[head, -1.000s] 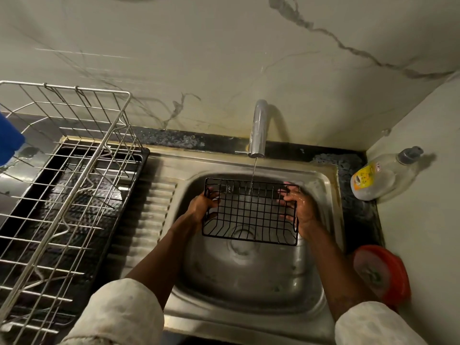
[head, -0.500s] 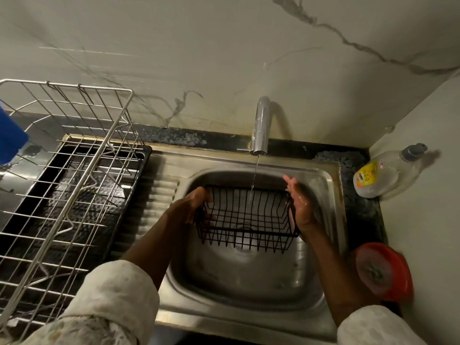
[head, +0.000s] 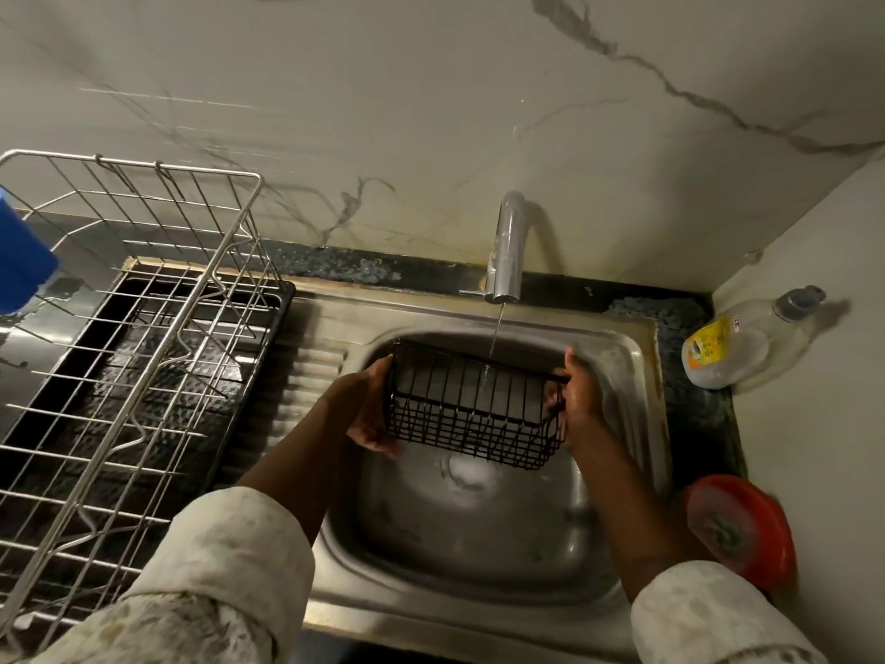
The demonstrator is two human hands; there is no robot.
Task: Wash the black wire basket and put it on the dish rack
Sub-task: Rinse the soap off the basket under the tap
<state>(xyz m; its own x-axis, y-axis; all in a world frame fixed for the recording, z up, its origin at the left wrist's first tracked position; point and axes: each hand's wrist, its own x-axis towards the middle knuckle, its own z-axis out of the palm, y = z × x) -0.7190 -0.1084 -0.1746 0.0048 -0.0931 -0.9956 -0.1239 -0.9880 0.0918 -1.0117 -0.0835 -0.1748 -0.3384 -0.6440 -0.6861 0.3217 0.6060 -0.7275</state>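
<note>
A dark speckled countertop (head: pixel 692 414) holds a steel sink (head: pixel 479 316); at its left edge a black drip tray (head: pixel 286 294) sits under the wire dish rack (head: pixel 158 357); to its right lie a tipped clear soap bottle (head: pixel 732 349) and an orange round container (head: pixel 740 529).

Basket rinse on my feed
Black wire basket (head: pixel 471 416) tilted over the sink (head: pixel 455 543), left hand (head: pixel 366 409) and right hand (head: pixel 579 400) gripping its ends. Thin stream from the tap (head: pixel 507 246) hits the far rim. Dish rack (head: pixel 173 328) sits off left.
</note>
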